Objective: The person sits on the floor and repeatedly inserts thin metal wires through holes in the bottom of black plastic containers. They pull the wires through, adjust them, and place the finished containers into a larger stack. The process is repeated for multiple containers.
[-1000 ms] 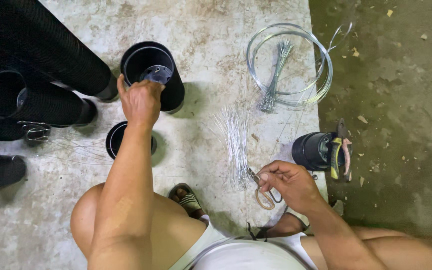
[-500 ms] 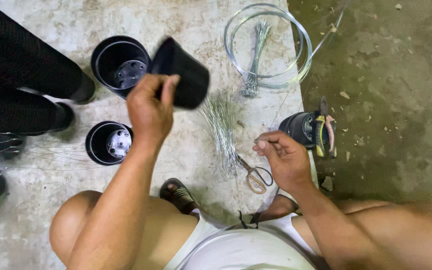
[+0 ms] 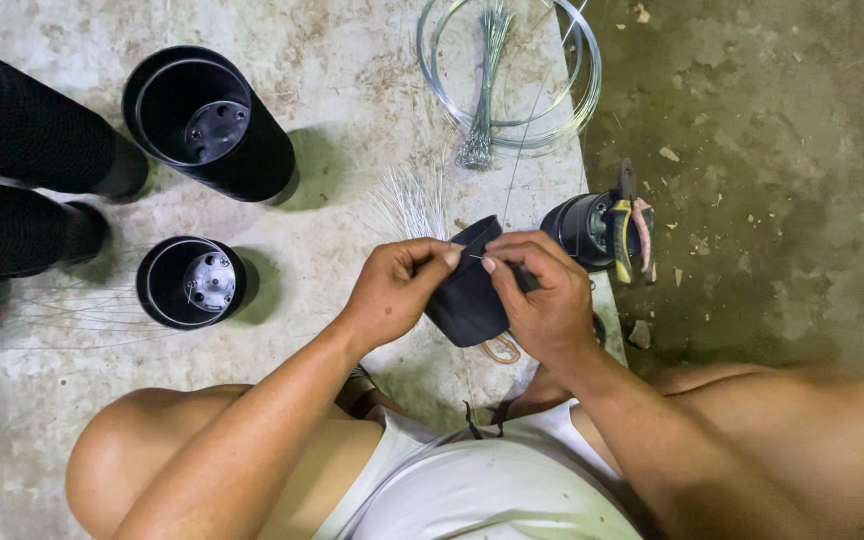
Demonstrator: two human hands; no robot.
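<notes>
Fingers (image 3: 422,262) of the left hand (image 3: 392,292) are pinched shut on the rim of a small black pot (image 3: 467,290), and the right hand (image 3: 544,300) closes thumb and forefinger on a thin wire (image 3: 474,257) at that same rim, the rest of the hand wrapped around the pot's side. The pot sits tilted between both hands, just above the knees, mouth turned toward 11 o'clock; held so, its rim faces the fingertips that work the wire. Whether the wire passes through the pot wall is too fine to tell.

In this single head view, a wire coil (image 3: 509,70) lies at 12 o'clock with a bundle of cut wires (image 3: 482,90) inside it, within arm's reach. Loose cut lengths (image 3: 412,205) fan out just above the hands. At 3 o'clock another pot (image 3: 580,228) lies on its side, pliers (image 3: 630,235) resting on it. A tall stack of pots (image 3: 207,120) stands at 10 o'clock, a shorter one (image 3: 192,282) at 9. No labels or signs show on anything.
</notes>
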